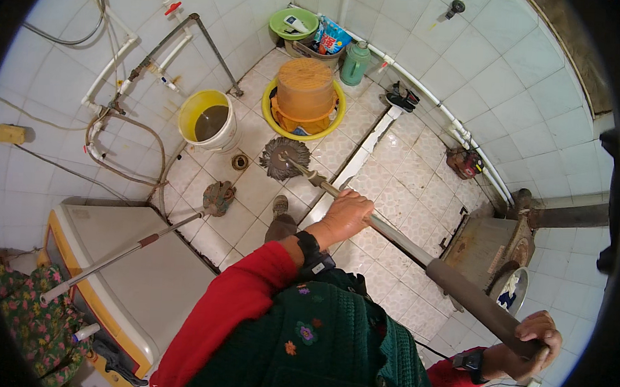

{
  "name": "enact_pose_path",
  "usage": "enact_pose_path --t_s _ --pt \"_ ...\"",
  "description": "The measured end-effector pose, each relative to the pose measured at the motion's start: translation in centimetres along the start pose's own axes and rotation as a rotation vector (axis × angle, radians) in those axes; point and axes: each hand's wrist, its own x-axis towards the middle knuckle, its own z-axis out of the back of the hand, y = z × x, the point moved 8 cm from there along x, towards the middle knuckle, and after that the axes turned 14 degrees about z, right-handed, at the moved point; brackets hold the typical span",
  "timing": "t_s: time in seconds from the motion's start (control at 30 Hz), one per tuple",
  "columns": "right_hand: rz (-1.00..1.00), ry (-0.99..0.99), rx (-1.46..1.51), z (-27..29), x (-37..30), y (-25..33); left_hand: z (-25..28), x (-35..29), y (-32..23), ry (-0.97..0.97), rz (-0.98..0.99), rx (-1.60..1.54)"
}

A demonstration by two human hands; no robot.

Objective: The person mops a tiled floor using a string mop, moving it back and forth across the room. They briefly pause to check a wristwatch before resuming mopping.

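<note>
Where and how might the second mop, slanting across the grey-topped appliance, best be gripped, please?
Take the second mop by its pale end grip, probably from above: it slants over the appliance, that end exposed, the shaggy head on the floor.

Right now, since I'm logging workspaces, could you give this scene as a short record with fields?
Left grip: closed around the mop pole, partway along
Right grip: on the pole's thick far end
Mop head: grey, spread on the tiled floor
Bucket: yellow inside, holding murky liquid
Second mop: pole crossing over the pale appliance
Basin: yellow, orange tub inside
</note>
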Motion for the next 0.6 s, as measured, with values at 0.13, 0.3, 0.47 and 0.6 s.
enact_pose_path --t_s 0.13,0.3,0.47,0.6 --pt "-0.030 0.153 0.208 -4.7 -0.7 -1.5 2.3 -0.5 4.4 -0.106 0.094 0.045" --pt "-0.047 0.281 0.333 -10.9 0.5 -2.8 5.1 1.1 9.3 -0.274 0.218 0.087" --pt "-0.025 0.314 0.458 -16.2 2.8 -2.8 8.3 3.2 12.6 -0.354 0.226 0.090" --pt "-0.004 0.280 0.538 -19.6 5.8 -2.8 11.5 4.7 13.0 -0.399 0.132 -0.016"
